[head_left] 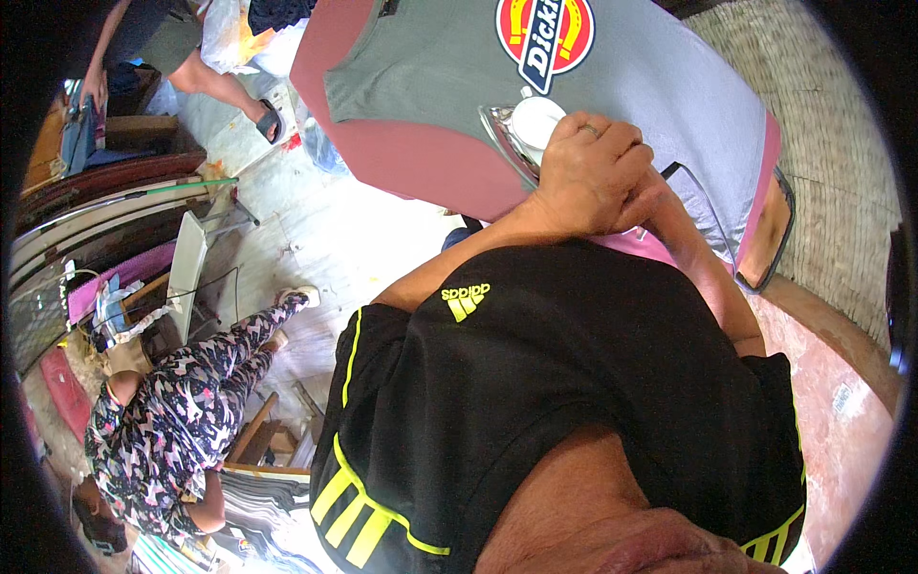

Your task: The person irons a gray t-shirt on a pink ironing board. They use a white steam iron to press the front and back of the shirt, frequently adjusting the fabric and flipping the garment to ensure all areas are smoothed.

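Observation:
An iron [537, 122] with a white top and a metal edge rests on a grey T-shirt [430, 86]. The shirt bears a round red and yellow logo and lies spread over an ironing board with a dull red cover [402, 167]. My left hand [588, 172] is curled closed at the near end of the iron, hiding its handle. Pressed against it from the right is my right hand [647, 199], whose fingers are mostly hidden behind the left hand. A dark cord [703, 191] loops across the shirt to the right of my hands.
At lower left a person in patterned clothes [182, 421] bends near a white folding chair [186, 263]. Another person's leg [225, 91] shows at upper left, beside plastic bags [229, 38]. Stacked boards [105, 182] line the left. Ridged matting [813, 124] borders the board's right.

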`<state>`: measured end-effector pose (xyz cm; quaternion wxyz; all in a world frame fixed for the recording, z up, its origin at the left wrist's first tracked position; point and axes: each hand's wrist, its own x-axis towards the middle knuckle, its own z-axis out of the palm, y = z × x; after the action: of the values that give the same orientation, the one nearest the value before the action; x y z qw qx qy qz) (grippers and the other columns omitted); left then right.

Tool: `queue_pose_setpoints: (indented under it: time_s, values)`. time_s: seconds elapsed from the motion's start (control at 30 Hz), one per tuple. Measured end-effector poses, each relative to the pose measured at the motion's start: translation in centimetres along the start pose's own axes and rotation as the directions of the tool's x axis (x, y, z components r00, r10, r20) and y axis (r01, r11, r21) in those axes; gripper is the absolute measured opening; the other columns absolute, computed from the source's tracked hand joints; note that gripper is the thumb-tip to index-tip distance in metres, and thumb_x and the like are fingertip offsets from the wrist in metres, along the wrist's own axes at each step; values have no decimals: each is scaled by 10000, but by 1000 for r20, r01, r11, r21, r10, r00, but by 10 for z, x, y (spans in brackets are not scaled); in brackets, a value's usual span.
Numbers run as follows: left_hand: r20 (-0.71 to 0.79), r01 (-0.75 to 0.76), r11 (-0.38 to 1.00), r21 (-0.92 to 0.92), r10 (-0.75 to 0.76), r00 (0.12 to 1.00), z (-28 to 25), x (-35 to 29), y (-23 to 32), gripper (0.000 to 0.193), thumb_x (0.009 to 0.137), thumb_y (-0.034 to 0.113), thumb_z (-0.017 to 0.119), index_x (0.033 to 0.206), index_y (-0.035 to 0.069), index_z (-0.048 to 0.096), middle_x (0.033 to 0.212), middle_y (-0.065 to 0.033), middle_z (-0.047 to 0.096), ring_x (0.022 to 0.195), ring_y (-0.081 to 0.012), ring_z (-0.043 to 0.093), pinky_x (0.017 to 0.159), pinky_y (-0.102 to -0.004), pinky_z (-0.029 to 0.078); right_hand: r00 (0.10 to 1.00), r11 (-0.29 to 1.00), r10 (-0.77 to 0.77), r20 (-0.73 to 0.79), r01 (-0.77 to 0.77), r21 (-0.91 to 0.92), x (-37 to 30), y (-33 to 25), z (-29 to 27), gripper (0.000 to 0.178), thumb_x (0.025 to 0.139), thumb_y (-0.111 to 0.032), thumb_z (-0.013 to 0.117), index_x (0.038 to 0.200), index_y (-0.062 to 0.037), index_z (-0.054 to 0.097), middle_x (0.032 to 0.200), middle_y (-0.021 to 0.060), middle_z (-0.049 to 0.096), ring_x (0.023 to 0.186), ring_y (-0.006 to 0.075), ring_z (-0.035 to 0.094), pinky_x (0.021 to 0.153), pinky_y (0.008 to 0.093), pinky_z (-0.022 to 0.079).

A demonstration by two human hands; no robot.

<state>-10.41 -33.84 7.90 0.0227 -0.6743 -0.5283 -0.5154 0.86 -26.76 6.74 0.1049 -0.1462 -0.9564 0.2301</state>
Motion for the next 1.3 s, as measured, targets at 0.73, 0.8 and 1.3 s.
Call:
queue_pose_setpoints:
  time_s: [0.73, 0.8, 1.3]
  values:
    - [-246, 34, 985, 171, 9, 969, -26, -15, -6, 280, 847, 232, 675, 1089, 102, 728, 1102, -118, 693, 1092, -323, 610, 948, -451, 446, 911, 909, 378, 164, -399, 123, -49, -30, -42, 423, 966, -340, 639, 1179, 21, 584, 1011, 323, 678, 931, 474, 664, 798, 518, 517]
    - [-325, 202, 948, 246, -115, 939, -46, -22, -48, 233, 901, 186, 630, 1084, 80, 729, 1092, -139, 697, 1080, -344, 611, 956, -459, 445, 951, 921, 306, 49, -309, 237, -54, -11, -31, 412, 976, -343, 653, 1054, 55, 578, 822, 323, 652, 739, 503, 644, 637, 524, 490]
    - [-414, 829, 255, 497, -770, 486, -163, -57, -216, 432, 812, 416, 767, 1047, 54, 755, 1037, -190, 706, 1044, -379, 651, 905, -497, 505, 953, 886, 282, 109, -302, 353, 42, -29, -28, 352, 992, -311, 638, 1011, 37, 585, 818, 255, 659, 745, 313, 668, 695, 424, 490]
